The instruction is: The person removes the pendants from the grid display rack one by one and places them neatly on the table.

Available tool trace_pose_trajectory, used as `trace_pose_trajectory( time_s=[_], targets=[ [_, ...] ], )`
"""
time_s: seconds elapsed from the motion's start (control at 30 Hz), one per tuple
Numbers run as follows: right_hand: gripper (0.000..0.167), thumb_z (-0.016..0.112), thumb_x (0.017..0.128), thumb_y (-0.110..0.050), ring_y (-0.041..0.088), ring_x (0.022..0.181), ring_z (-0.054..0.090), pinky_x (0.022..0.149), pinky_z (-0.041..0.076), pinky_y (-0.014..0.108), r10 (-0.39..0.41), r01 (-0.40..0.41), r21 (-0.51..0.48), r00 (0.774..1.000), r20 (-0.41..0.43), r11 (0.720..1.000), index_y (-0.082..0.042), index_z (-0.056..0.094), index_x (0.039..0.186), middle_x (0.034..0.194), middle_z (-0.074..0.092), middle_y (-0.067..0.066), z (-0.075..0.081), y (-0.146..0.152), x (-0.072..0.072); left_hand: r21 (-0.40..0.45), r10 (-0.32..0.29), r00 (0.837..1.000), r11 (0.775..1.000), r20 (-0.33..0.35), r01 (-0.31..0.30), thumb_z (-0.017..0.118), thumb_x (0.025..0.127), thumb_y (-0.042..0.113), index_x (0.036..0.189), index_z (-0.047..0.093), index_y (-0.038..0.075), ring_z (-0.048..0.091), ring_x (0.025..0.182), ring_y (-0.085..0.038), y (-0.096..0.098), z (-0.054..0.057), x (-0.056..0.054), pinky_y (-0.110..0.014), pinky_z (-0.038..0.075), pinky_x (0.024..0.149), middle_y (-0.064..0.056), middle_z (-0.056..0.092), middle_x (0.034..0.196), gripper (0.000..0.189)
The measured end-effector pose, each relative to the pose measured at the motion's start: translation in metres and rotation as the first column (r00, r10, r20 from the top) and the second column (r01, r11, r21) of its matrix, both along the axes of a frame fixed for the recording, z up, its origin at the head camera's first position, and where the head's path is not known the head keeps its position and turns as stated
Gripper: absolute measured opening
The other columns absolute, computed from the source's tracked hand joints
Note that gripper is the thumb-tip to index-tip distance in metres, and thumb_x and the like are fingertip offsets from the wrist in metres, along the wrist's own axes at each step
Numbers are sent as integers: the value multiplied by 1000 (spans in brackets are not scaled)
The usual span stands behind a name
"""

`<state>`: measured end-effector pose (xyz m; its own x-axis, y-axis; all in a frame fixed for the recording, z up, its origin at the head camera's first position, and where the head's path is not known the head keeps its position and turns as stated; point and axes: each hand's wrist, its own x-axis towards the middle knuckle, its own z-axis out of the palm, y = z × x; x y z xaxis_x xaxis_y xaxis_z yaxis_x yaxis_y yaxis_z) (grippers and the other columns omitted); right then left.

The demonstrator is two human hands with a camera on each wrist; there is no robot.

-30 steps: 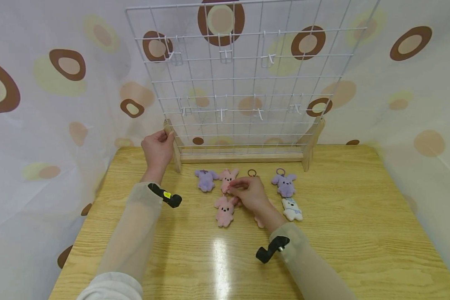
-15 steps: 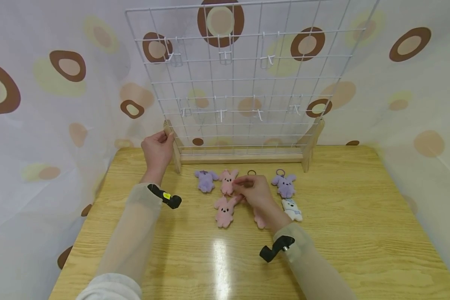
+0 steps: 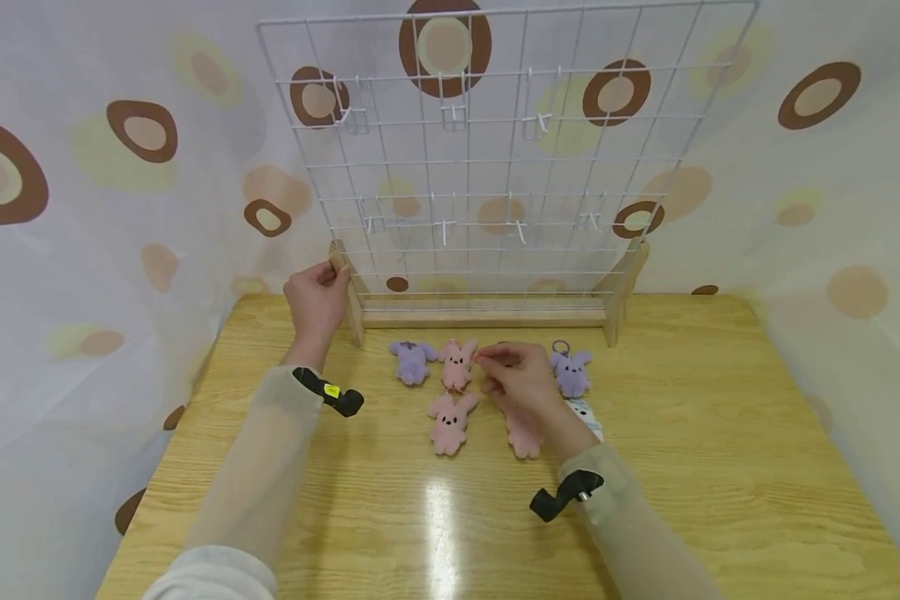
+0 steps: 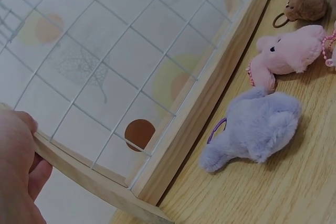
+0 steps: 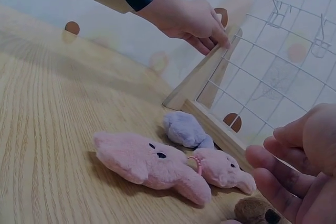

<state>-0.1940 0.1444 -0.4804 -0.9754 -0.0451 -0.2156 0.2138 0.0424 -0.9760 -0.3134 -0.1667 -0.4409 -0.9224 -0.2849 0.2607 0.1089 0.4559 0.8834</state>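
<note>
My left hand [image 3: 315, 304] grips the left wooden upright [image 4: 89, 179] of a stand that carries a white wire grid [image 3: 487, 158]. Over the plush keychains hovers my right hand [image 3: 525, 375], fingers loosely bent with nothing between them in the right wrist view. Just left of its fingertips lies a pink plush [image 3: 457, 367], with another pink plush [image 3: 448, 425] in front of it. A brown plush [image 5: 257, 209] sits below the right fingers; in the head view the hand hides it. A third pink plush [image 3: 523, 433] shows partly from under that hand.
A purple plush [image 3: 411, 364] lies at the row's left end, another purple plush [image 3: 570, 372] at its right. The forearm partly covers a white plush [image 3: 587, 417]. Several white hooks [image 3: 453, 112] hang on the grid in two rows, sticking out forward above the wooden table [image 3: 720, 467].
My right hand has moved to the right, off the upper pink plush, and now covers the brown plush's ring. More of the third pink plush shows. The left hand has stayed on the upright.
</note>
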Motion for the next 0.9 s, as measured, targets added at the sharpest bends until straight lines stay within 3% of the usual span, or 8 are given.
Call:
trace_pose_trajectory(
  time_s=[0.23,0.5,0.73,0.9],
  targets=[
    [24,70,103,-6,22,69,71,63,60,31,-2,1,-20,998,-58,1000,7,72,123,114,74,21,5,6,-2,-39,46,999,998,-29,-47,74,101,21,112,82,2,77,92,-21,-3,-4,-4,-26,59,75,-13,80,102,24],
    [31,74,102,-13,21,69,73,65,62,36,-19,21,19,997,-76,1000,6,71,127,121,72,22,7,15,-5,-10,73,996,997,-45,-74,76,99,23,117,81,3,77,95,-21,-2,-4,-1,-30,61,80,-13,80,106,27],
    [31,75,102,-18,35,84,77,68,63,37,-18,27,67,991,-133,997,1,73,126,120,74,22,14,34,-3,29,66,995,998,-71,-64,77,99,20,124,77,0,77,101,-23,1,-2,2,-33,61,84,-16,78,113,33],
    [33,73,104,-19,31,86,77,71,63,39,-24,47,118,982,-189,992,4,72,126,120,74,23,19,47,-2,28,87,991,996,-97,-85,77,98,23,126,76,0,75,108,-24,2,2,8,-34,60,89,-16,76,119,36]
  ],
)
